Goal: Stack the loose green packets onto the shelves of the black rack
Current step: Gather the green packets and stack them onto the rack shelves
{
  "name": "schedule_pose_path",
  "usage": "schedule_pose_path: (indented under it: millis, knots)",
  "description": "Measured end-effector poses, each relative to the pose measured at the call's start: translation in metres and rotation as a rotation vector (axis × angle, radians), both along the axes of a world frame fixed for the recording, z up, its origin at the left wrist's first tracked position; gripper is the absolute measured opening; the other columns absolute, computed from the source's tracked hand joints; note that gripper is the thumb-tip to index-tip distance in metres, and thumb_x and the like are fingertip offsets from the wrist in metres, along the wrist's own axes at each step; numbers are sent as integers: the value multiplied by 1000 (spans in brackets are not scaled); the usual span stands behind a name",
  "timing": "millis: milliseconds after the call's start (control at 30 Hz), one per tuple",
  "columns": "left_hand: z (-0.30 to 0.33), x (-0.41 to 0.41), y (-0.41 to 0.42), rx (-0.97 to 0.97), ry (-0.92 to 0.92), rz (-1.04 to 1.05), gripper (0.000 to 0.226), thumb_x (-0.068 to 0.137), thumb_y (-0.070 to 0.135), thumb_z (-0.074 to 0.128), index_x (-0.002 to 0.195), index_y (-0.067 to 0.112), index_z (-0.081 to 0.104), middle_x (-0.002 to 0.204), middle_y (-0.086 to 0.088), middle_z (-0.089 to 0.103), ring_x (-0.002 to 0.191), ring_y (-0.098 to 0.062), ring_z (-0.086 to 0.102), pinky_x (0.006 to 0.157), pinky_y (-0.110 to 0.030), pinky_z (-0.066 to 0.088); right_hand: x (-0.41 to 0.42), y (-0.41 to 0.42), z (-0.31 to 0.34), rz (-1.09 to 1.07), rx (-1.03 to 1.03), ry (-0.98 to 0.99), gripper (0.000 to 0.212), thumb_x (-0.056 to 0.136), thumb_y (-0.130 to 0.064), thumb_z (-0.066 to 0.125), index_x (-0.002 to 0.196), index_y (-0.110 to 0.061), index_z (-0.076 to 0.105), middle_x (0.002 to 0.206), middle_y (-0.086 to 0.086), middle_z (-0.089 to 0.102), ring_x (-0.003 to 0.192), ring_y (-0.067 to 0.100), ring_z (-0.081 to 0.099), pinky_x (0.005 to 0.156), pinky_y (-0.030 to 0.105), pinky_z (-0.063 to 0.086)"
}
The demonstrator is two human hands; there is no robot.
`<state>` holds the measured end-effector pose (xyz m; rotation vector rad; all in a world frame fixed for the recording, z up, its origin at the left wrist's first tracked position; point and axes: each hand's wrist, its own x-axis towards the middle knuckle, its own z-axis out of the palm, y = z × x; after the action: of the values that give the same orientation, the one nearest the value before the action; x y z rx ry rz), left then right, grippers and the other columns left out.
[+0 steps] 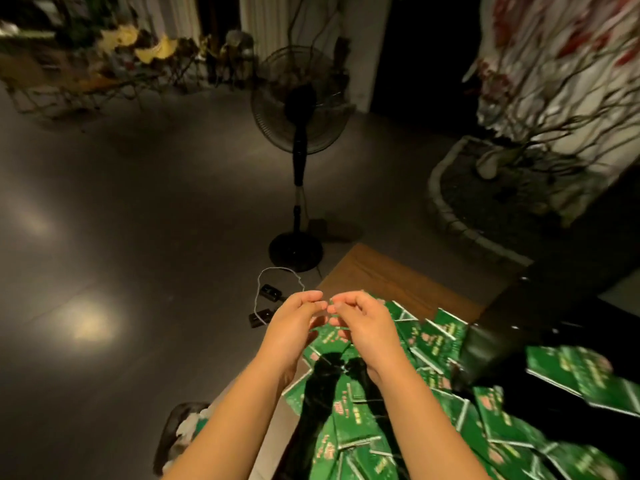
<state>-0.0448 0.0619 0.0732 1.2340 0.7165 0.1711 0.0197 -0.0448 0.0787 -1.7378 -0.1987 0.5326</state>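
1. A dim room's grey floor [138,237] carried a standing fan [299,140].
2. Loose green packets [429,341] lay heaped beside the black rack [512,327].
3. Left hand [294,323] and right hand [360,320] met above the heap, fingers curled; what either grip held was unclear.

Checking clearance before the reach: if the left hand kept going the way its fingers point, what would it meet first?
Probably the right hand's fingertips: the left hand curls toward them, nearly touching, above the loose green packets. Depth is unclear.
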Motion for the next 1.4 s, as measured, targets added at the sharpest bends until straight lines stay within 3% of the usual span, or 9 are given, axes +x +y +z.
schedule_pose_path:
  millis: [533, 667, 767, 867, 1000, 1167, 1267, 1333, 1400]
  knots:
    - [104, 47, -189, -16, -293, -309, 14, 93, 5, 59, 103, 12, 66, 77, -3, 65, 61, -7, 58, 50, -15, 42, 4, -195, 99, -353, 81, -348, 13, 90, -11, 64, 85, -21, 71, 81, 1, 72, 79, 15, 69, 71, 29, 55]
    - [123, 50, -218, -29, -322, -410, 15, 93, 7, 60, 107, 9, 65, 83, -6, 65, 57, -4, 57, 51, -16, 41, 3, -227, 115, -450, 95, -409, 16, 90, -11, 64, 83, -24, 70, 81, 1, 71, 77, 14, 69, 69, 32, 53]
    - [132, 57, -232, 41, -355, -506, 13, 93, 11, 62, 106, 15, 66, 86, -3, 67, 74, -10, 62, 65, -24, 44, -1, -246, 130, -507, 46, -521, 18, 91, -12, 63, 82, -27, 69, 80, -7, 71, 77, 9, 67, 71, 27, 53]
    - [142, 67, -238, 203, -436, -604, 14, 95, 15, 61, 104, 24, 67, 90, 2, 68, 83, -11, 65, 74, -26, 47, -4, -263, 150, -576, -95, -748, 24, 91, -10, 63, 80, -32, 65, 79, -11, 67, 78, 0, 63, 68, 11, 45]
    - [165, 81, -243, 474, -655, -646, 21, 93, 10, 62, 103, 29, 63, 96, 10, 67, 90, -6, 64, 78, -16, 48, 0, -289, 177, -651, -316, -1035, 24, 90, -6, 63, 85, -29, 62, 86, -13, 63, 85, -2, 58, 70, 4, 41]
    - [191, 96, -255, 1174, -961, -524, 31, 86, 23, 66, 116, 27, 59, 114, 13, 59, 112, -7, 49, 94, -21, 41, 14, -319, 199, -654, -561, -1189, 11, 87, -21, 59, 92, -20, 68, 91, -12, 60, 95, 13, 56, 83, 9, 35]
    - [206, 112, -267, 1451, -1048, -591, 58, 79, 29, 70, 133, 24, 50, 132, 5, 51, 131, -17, 40, 109, -35, 37, 22, -343, 213, -573, -858, -1103, 43, 83, -45, 66, 122, -27, 60, 125, -5, 55, 123, 20, 47, 104, 33, 36]
    - [214, 123, -279, 1554, -962, -705, 79, 79, 32, 75, 148, 27, 35, 150, 1, 38, 145, -22, 26, 118, -42, 28, 29, -360, 222, -442, -1090, -851, 89, 72, -59, 74, 147, -39, 30, 157, -5, 24, 148, 28, 17, 117, 52, 21]
    - [218, 133, -289, 1697, -804, -773, 89, 84, 28, 72, 155, 33, 18, 162, -1, 20, 150, -25, 15, 119, -45, 25, 37, -372, 226, -298, -1206, -677, 110, 71, -57, 78, 153, -44, 6, 164, -10, -2, 151, 28, 2, 119, 51, 18]
